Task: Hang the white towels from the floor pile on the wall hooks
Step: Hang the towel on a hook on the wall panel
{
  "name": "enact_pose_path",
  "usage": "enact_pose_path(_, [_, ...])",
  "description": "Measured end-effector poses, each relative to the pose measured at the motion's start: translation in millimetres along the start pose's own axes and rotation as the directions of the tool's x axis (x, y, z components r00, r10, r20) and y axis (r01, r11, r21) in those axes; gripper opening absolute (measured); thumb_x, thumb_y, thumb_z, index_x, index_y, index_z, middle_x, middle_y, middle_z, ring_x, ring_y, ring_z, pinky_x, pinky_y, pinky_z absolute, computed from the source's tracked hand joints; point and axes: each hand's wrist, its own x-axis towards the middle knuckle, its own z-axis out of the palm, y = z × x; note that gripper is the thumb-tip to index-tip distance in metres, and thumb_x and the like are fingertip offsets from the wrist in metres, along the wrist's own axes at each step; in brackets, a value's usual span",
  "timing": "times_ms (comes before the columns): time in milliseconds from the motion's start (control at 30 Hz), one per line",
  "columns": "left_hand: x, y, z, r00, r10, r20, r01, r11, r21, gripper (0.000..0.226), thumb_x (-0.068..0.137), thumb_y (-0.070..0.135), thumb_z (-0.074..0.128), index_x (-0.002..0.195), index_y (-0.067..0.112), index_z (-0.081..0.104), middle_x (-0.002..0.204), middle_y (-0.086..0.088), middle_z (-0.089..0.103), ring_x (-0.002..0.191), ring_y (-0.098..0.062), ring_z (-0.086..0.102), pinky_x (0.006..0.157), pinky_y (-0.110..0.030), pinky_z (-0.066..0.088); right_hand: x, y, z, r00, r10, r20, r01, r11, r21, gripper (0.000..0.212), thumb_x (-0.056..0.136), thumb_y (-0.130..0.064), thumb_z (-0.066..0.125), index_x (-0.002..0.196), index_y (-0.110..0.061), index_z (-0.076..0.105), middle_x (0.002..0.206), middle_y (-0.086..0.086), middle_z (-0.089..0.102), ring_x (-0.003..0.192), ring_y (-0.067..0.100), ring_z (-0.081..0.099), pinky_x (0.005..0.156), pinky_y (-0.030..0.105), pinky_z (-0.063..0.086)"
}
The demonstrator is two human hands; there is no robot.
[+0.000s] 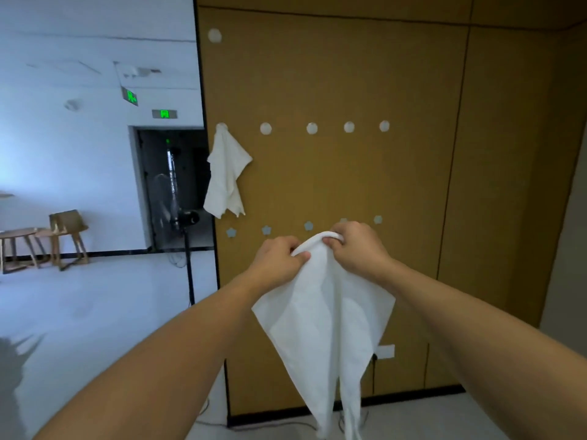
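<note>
I hold a white towel up in front of the brown wall panel. My left hand pinches its bunched top edge from the left, and my right hand grips the same edge from the right. The cloth hangs down in two long points. A row of round white hooks runs across the panel above my hands. The leftmost hook carries another white towel. A lower row of small pale blue hooks sits just above and behind my hands. The floor pile is out of view.
One more white hook sits high on the panel. A standing fan is left of the panel in a dark doorway. Wooden stools stand far left. A white wall socket with a cable is low on the panel.
</note>
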Motion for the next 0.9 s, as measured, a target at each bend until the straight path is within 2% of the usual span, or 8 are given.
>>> enact_pose_path(167, [78, -64, -30, 1.000, 0.009, -0.013, -0.008, 1.000, 0.022, 0.030, 0.091, 0.041, 0.062, 0.068, 0.025, 0.051, 0.072, 0.007, 0.055, 0.071, -0.012, 0.052, 0.059, -0.029, 0.035, 83, -14, 41, 1.000, 0.003, 0.024, -0.003, 1.000, -0.015, 0.029, 0.096, -0.031, 0.055, 0.070, -0.018, 0.055, 0.068, -0.003, 0.055, 0.073, 0.023, 0.054, 0.058, 0.033, 0.036])
enact_pose_path(300, [131, -106, -50, 0.997, 0.009, 0.075, -0.012, 0.999, 0.046, 0.034, 0.090, 0.043, 0.064, 0.065, 0.028, 0.047, 0.070, 0.007, 0.051, 0.066, -0.007, 0.049, 0.057, -0.026, 0.034, 150, -21, 67, 1.000, 0.029, -0.003, -0.029, 0.999, 0.018, 0.026, 0.096, -0.031, 0.056, 0.076, -0.015, 0.060, 0.074, -0.001, 0.058, 0.076, 0.023, 0.057, 0.066, 0.035, 0.044])
enact_pose_path(433, [175, -150, -57, 0.997, -0.001, 0.072, -0.004, 0.998, 0.061, 0.031, 0.087, 0.044, 0.068, 0.067, 0.031, 0.047, 0.072, 0.009, 0.052, 0.069, -0.007, 0.050, 0.058, -0.024, 0.033, 211, -20, 90, 0.999, 0.027, -0.045, -0.023, 0.997, 0.072, 0.026, 0.095, -0.030, 0.057, 0.074, -0.017, 0.058, 0.074, 0.000, 0.058, 0.074, 0.022, 0.058, 0.068, 0.037, 0.047])
enact_pose_path(533, [211, -178, -57, 0.998, -0.027, 0.061, 0.023, 0.998, 0.065, 0.022, 0.085, 0.050, 0.067, 0.085, 0.030, 0.059, 0.087, 0.010, 0.059, 0.086, -0.012, 0.057, 0.072, -0.026, 0.045, 254, -17, 105, 0.998, 0.014, -0.061, -0.008, 0.996, 0.089, 0.026, 0.096, -0.028, 0.057, 0.072, -0.017, 0.058, 0.072, 0.001, 0.059, 0.073, 0.023, 0.059, 0.068, 0.037, 0.048])
enact_pose_path(633, [253, -194, -57, 0.998, -0.058, 0.011, 0.058, 0.998, 0.031, 0.035, 0.084, 0.056, 0.066, 0.106, 0.029, 0.063, 0.102, 0.010, 0.062, 0.099, -0.014, 0.058, 0.090, -0.032, 0.049, 301, -12, 116, 0.996, -0.013, -0.089, 0.019, 0.997, 0.072, 0.024, 0.096, -0.030, 0.057, 0.076, -0.016, 0.063, 0.071, 0.000, 0.061, 0.071, 0.020, 0.060, 0.067, 0.036, 0.050])
enact_pose_path(767, [313, -199, -63, 0.996, -0.055, -0.072, 0.054, 0.998, -0.019, 0.042, 0.089, 0.055, 0.063, 0.117, 0.024, 0.063, 0.107, 0.007, 0.060, 0.103, -0.015, 0.056, 0.088, -0.027, 0.047, 366, 0, 126, 0.987, -0.098, -0.129, 0.107, 0.992, 0.069, 0.023, 0.096, -0.030, 0.057, 0.078, -0.017, 0.065, 0.074, -0.003, 0.063, 0.072, 0.015, 0.059, 0.069, 0.034, 0.049])
enact_pose_path(900, [381, -195, -73, 0.985, -0.041, -0.171, 0.038, 0.999, -0.019, 0.042, 0.089, 0.058, 0.060, 0.116, 0.025, 0.063, 0.109, 0.008, 0.060, 0.100, -0.016, 0.058, 0.072, -0.024, 0.051, 438, 21, 130, 0.970, -0.170, -0.173, 0.192, 0.974, 0.117, 0.026, 0.094, -0.029, 0.059, 0.070, -0.019, 0.060, 0.073, -0.001, 0.062, 0.069, 0.016, 0.058, 0.062, 0.033, 0.045])
